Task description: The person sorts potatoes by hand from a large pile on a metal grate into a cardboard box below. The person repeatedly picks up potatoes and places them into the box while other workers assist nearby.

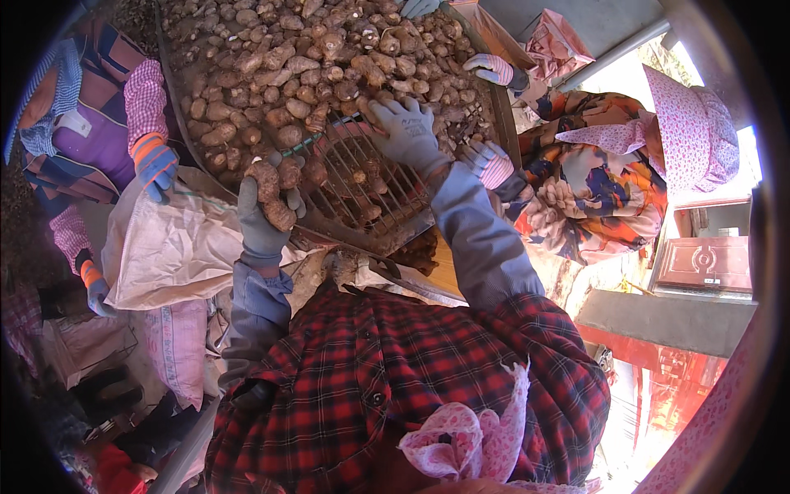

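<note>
My left hand, in a grey work glove, is turned palm up and holds brown taro corms in its curled fingers. It is just off the near left side of a metal-barred grate. My right hand, also gloved in grey, lies palm down with its fingers spread at the grate's far edge. Its fingertips touch corms there; what is beneath the palm is hidden. A few small corms rest on or below the bars. Beyond both hands spreads a large heap of taro corms on the sorting table.
At left, a co-worker's orange-and-blue glove is at the mouth of a white woven sack. Another co-worker's striped gloves reach over the table's right rim. A filled pink sack stands low at left. Another gloved hand shows at the top.
</note>
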`<state>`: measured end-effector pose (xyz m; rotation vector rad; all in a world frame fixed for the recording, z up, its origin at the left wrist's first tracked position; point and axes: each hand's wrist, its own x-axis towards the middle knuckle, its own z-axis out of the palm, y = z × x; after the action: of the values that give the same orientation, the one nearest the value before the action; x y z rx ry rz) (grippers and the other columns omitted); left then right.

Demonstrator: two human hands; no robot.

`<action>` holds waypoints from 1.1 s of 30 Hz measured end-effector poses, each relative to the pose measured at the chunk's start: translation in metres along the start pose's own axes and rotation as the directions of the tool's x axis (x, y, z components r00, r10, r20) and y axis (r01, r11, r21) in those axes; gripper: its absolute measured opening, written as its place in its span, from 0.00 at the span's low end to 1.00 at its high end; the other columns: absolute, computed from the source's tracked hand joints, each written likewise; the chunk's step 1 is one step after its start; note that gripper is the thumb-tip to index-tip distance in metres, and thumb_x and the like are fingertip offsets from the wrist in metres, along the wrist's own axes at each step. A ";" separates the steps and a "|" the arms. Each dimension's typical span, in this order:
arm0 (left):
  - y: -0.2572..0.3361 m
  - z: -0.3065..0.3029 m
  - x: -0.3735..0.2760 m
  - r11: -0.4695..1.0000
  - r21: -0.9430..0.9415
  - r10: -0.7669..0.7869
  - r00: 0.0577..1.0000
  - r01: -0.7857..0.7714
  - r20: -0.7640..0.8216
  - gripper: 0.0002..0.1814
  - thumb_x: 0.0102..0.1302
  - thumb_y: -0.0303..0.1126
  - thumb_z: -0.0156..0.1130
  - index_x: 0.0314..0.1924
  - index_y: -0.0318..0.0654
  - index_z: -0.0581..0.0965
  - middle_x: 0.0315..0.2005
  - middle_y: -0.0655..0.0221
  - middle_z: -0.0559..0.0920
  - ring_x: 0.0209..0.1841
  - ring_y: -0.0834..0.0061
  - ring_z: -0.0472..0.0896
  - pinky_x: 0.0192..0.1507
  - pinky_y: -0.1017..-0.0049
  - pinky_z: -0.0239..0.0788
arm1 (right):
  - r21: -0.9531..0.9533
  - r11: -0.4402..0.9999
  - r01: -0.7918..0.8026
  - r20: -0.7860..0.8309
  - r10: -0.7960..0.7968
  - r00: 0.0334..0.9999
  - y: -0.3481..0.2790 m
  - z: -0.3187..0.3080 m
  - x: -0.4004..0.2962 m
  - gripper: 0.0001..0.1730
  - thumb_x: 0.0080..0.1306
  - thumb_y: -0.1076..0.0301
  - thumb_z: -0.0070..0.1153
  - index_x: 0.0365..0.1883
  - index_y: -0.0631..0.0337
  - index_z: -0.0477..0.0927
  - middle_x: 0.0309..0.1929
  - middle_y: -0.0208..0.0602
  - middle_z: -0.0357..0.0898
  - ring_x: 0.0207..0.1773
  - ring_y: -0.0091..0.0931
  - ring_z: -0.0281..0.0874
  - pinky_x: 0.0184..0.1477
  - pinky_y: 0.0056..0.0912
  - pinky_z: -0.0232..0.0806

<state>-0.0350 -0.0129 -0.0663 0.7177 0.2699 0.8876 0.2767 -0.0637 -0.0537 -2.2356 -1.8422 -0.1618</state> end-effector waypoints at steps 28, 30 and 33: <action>-0.006 0.003 -0.012 0.997 0.078 0.000 1.000 0.001 -0.009 0.36 0.79 0.63 0.51 0.72 0.42 0.73 0.51 0.61 0.82 0.36 0.73 0.79 0.36 0.68 0.72 | 0.559 0.829 -0.020 0.037 -0.001 0.999 0.021 0.001 -0.138 0.33 0.71 0.51 0.68 0.69 0.59 0.79 0.47 0.32 0.85 0.50 0.22 0.80 0.54 0.28 0.73; -0.003 0.006 -0.012 0.996 0.087 0.012 1.000 -0.012 0.009 0.36 0.79 0.62 0.50 0.72 0.42 0.74 0.51 0.62 0.82 0.36 0.73 0.79 0.36 0.68 0.72 | 0.218 0.973 0.077 0.032 -0.086 0.996 0.012 0.010 -0.153 0.42 0.62 0.46 0.76 0.70 0.57 0.78 0.48 0.38 0.87 0.50 0.27 0.83 0.56 0.32 0.75; -0.004 0.010 -0.012 0.996 0.084 0.004 0.999 -0.001 -0.038 0.36 0.80 0.62 0.49 0.72 0.41 0.73 0.49 0.64 0.83 0.36 0.73 0.79 0.37 0.69 0.73 | 0.743 0.432 -0.511 0.482 0.184 0.857 0.029 0.003 -0.155 0.42 0.64 0.49 0.75 0.71 0.64 0.76 0.49 0.37 0.87 0.50 0.27 0.83 0.56 0.32 0.76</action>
<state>-0.0346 -0.0283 -0.0629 0.7800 0.3422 0.8973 0.2738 -0.2153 -0.0960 -1.8303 -1.0458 1.0607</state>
